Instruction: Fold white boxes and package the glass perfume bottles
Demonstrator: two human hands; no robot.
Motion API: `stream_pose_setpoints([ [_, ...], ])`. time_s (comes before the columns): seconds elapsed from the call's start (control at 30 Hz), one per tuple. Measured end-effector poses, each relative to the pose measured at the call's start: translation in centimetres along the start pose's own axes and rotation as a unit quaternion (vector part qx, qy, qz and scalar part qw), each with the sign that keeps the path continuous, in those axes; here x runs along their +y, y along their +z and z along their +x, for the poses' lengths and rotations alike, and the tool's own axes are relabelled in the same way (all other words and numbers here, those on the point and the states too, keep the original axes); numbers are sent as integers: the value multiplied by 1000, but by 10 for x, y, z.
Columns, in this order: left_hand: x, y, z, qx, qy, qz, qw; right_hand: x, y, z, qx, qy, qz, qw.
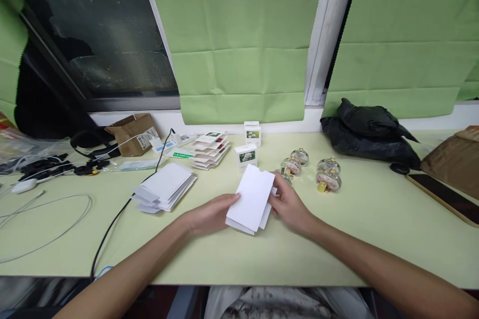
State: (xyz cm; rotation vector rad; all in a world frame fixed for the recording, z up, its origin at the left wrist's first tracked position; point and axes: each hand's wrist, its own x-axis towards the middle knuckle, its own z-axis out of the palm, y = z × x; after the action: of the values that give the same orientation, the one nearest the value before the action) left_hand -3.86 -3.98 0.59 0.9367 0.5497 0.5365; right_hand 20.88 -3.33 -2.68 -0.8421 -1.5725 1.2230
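Observation:
A flat white cardboard box blank (252, 202) is held just above the pale green table (337, 239) near its front middle. My left hand (209, 215) grips its left edge and my right hand (290, 207) grips its right edge. Behind the blank stand two small white assembled boxes (247, 156) with a flower picture, a second one (252, 133) farther back. Several small round glass bottles (327, 179) with gold caps sit just right of my right hand.
A pile of white flat blanks (164, 188) lies to the left, a fan of printed flat cartons (210, 149) behind it. Black cable (123, 209), white cables, a headset and a brown box (131, 133) fill the left. A black bag (368, 132) and a phone (443, 197) lie right.

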Motion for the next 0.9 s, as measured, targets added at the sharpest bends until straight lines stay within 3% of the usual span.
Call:
stream_pose_setpoints([
  [0.13,2,4,-1,-15,6,-39,999,-1,0,2,12,-7,26,1000],
  [0.37,0,-1,1,79,16,38,996,-6,0,2,28,-41,38,998],
  [0.5,3,-7,2,148,44,126,980,-15,0,-1,6,-36,75,997],
  [0.63,5,-5,3,178,94,250,947,-15,1,0,-2,-29,124,992],
  [0.73,10,5,-2,185,108,350,912,-10,3,2,13,-19,114,993],
  [0.8,24,7,-15,215,130,424,870,-8,3,1,3,-8,110,994],
  [0.87,49,1,-39,295,172,491,801,-8,3,0,-9,4,106,994],
  [0.9,65,-7,-54,351,178,527,753,-8,3,-2,-12,8,102,995],
])
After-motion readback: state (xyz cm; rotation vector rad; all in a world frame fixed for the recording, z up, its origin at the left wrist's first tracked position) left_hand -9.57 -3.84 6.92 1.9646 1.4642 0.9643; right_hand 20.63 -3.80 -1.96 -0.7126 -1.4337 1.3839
